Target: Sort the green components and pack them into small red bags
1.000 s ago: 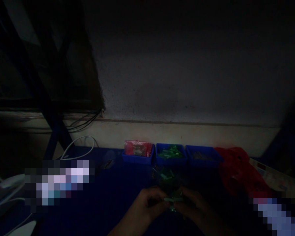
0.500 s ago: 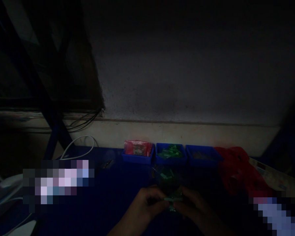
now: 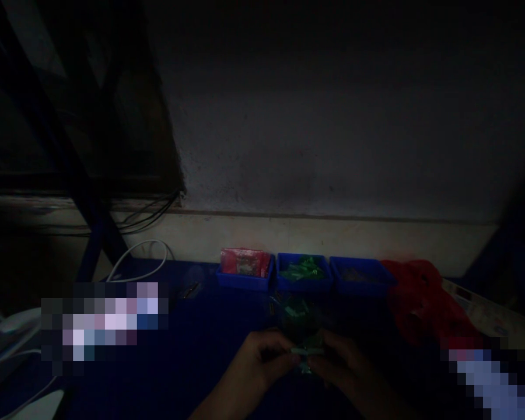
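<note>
In dim light at the front of the blue table, my left hand pinches one end of a small pale green strip. The other end is between the thumb and fingers of my right hand. Something shiny and greenish shows just below the strip; what exactly it is I cannot make out. Beyond my fingertips lies a green see-through plastic packet. Small thin pieces lie at its left, too dark to name.
Along the wall stand a blue tray with pink packets, a blue tray with green packets and a blue tray with dim contents. Red plastic bags lie at right. A white cable loops at left. Two patches are pixelated.
The view has shifted very slightly. Both hands keep hold of the pale green strip, with hardly any movement.
</note>
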The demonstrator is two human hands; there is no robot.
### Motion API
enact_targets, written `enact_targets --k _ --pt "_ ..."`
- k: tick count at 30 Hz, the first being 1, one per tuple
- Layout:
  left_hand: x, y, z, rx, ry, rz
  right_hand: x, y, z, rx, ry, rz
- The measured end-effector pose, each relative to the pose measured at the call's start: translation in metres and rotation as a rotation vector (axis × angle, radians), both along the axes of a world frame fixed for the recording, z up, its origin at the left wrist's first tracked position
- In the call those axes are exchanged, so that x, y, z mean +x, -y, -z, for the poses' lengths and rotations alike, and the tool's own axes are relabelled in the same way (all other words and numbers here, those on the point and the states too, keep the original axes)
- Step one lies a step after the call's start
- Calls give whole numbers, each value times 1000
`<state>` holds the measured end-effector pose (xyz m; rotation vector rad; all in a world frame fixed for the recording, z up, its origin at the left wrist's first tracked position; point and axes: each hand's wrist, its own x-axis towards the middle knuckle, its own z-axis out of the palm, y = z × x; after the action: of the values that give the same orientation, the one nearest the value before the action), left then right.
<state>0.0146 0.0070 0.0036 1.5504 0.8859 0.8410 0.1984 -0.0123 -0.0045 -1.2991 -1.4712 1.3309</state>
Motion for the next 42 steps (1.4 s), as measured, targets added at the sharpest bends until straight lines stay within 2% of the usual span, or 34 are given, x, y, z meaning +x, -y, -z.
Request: enact_targets --k 6,14,18,20,22,25,28,30,35,42 --pt "0 1 -3 -4 -19 1 3 1 1 17 46 2" --pt "0 -1 2 15 -17 -24 6 -1 10 18 68 20" --pt "0 -2 2 68 -44 -77 4 -3 4 209 155 67" --pt "1 -3 3 12 -88 -76 3 -6 1 279 231 88" --pt "1 -3 6 -89 -106 -45 4 -7 0 264 268 80" --pt "-1 -5 10 -150 -8 -21 5 -7 -1 210 168 19" --pt "-4 -7 12 -84 177 -33 4 -6 -2 151 12 27" --pt "-4 -8 10 -52 228 -47 4 -7 -2 127 -63 48" --pt "-1 -8 4 -50 117 -85 7 -10 7 157 -193 27" --pt "1 -3 1 -83 111 -151 2 -5 2 184 -110 37"
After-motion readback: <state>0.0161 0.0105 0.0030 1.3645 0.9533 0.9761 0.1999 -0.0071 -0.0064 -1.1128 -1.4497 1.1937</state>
